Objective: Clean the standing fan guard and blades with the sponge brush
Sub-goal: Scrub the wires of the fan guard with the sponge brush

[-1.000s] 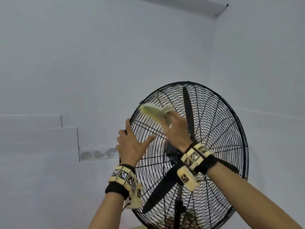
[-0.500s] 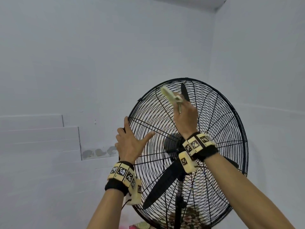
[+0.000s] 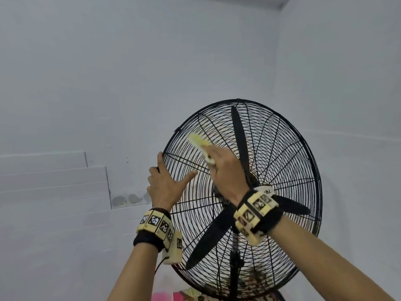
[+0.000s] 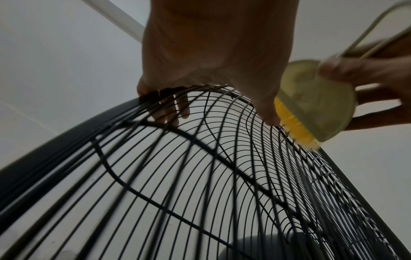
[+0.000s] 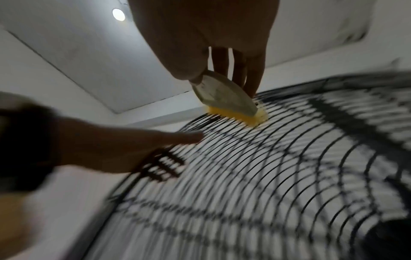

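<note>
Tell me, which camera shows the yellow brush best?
The left wrist view: the sponge brush appears large, its yellow underside pressed on the fan guard. The right wrist view shows it smaller and blurred; the head view shows it half hidden behind the right hand.

Both forearms bare. Each wrist: black band (image 3: 145, 241) beside a ring of cream blocks (image 3: 253, 210) bearing black-and-white square markers; thin dark cable below left block.
</note>
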A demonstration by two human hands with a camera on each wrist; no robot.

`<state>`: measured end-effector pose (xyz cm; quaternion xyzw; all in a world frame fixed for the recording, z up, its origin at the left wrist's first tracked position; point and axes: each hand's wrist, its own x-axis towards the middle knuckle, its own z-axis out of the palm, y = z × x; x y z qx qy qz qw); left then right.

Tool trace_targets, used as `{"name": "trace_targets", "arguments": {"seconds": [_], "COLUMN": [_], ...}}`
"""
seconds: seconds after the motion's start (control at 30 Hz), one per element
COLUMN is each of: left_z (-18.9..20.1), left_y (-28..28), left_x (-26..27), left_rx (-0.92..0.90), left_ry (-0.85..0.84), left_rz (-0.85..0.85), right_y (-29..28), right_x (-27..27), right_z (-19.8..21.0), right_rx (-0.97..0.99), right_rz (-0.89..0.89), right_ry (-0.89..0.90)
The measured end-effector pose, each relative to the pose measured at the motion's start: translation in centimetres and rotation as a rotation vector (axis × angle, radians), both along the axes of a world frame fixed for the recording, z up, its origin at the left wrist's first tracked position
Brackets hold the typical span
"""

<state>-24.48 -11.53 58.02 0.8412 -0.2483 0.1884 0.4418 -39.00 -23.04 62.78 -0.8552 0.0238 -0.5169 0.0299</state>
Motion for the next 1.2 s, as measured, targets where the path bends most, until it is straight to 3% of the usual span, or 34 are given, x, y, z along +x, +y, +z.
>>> {"name": "trace_targets", "arguments": {"seconds": [0.1,0.23,0.33,0.47,0.57,0.63,0.73,0.87,0.93,1.03,1.13,1.2], "left_z": [-0.1,-0.2,0.0,0.0,-0.1,-0.1,0.0,0.1,0.1,0.0,-0.1,-0.1], "left_y": [0.2,0.2,0.0,0.2,0.4,0.3,0.3,0.3,0.4,0.5,0.4,0.4], "left_x": [-0.1,-0.5,-1.0,-1.4,-1.6,-1.7,-2.0,-2.1,-2.2,-2.2,-2.2,-2.2], "left_rx": [0.003,-0.010,-0.004,-0.002,-0.006,0.002,0.008,0.011,0.009,0.004,-0.002,-0.002], "left_ry": [0.005,0.017,0.017,0.024,0.032,0.044,0.038,0.047,0.050,0.052,0.042,0.047], "left_rz": [0.013,0.020,0.027,0.037,0.056,0.057,0.058,0.062,0.069,0.065,0.064,0.067], "right_y": [1.0,-1.1,0.2,3.4,1.6,-0.5,-0.5,1.7,0.6,-1.6,-0.3,1.1], "right_x": [-1.4,-1.9,-1.6,-3.1,-3.4,-2.9,-2.5,-4.1,-4.6,-4.1,-3.5,-3.7], "right_z": [-2.6,1.6,1.0,-3.5,-1.5,0.7,0.0,-4.5,-3.2,0.1,-0.1,-2.2], "right_rx": [-0.049,0.222,0.205,0.094,0.233,0.285,0.320,0.211,0.311,0.391,0.319,0.283], "right_rz": [0.130,0.016,-0.063,0.079,0.146,0.014,-0.091,0.088,0.140,0.050,-0.020,0.042], "right_ry": [0.104,-0.135,-0.019,0.122,-0.049,-0.102,0.024,0.151,0.065,-0.074,0.038,0.106]}}
